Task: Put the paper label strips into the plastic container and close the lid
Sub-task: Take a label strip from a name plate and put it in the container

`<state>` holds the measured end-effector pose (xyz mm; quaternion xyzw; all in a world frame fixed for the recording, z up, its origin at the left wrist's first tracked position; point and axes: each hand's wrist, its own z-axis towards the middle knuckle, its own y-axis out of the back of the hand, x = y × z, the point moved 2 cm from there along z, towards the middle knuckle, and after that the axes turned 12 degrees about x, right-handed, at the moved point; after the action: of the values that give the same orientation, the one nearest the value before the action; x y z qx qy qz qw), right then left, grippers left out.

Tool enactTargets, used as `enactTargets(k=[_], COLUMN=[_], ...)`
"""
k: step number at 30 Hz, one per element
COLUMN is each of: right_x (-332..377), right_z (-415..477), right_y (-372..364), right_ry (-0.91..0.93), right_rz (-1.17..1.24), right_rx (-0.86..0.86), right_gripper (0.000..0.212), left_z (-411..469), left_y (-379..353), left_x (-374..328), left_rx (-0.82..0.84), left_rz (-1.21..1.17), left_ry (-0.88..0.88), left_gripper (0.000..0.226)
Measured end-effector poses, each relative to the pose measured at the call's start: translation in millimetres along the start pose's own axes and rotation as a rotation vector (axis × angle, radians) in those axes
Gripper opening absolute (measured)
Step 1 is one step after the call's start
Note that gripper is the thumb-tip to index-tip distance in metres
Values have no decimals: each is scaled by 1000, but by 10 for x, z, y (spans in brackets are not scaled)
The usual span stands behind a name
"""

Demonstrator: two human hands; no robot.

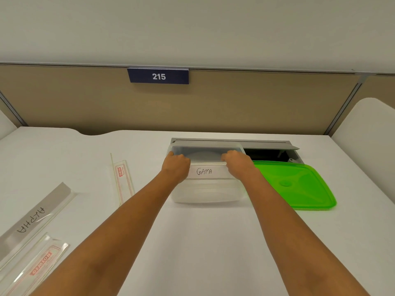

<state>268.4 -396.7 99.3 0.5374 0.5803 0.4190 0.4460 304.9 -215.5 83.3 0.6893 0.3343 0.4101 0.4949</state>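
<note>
Nearest the camera, far to the left of the left fingers, a clear sleeve (36, 268) printed GEMSON in red lies on the white table (192, 242). Just past it lies a grey strip (36, 218) hand-lettered ALPHA, its long axis slanting from near left to far right and its letters turned sideways. The left hand (176, 165) and right hand (237, 163) each curl their fingers to pinch one end of a white paper strip (207, 171) marked GAMA. It spans between the fingers, long axis left to right, writing upright, over the open clear plastic container (207, 193); contact with the rim cannot be told. A green lid (299, 184) lies flat just right of the right fingers. A second GEMSON sleeve (123, 180) lies left of the left fingers, pointing away. Beyond the fingers, a navy sign (158, 76) reads 215.
</note>
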Motion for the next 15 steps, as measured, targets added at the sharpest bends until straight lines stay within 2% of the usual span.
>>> enactTargets(k=[4,11,15], right_x=[67,672,1160], right_z=[-65,-307,-461], right_y=[76,295,262], right_ry=[-10,73,130], right_rz=[159,537,627], right_rx=[-103,-419,-470], right_gripper=[35,30,29], left_z=[-89,-505,-740], left_y=[50,172,86], left_x=[53,340,661], left_rx=[-79,-399,-413], left_rz=[-140,-449,-542], left_ry=[8,29,137], left_gripper=[30,34,39])
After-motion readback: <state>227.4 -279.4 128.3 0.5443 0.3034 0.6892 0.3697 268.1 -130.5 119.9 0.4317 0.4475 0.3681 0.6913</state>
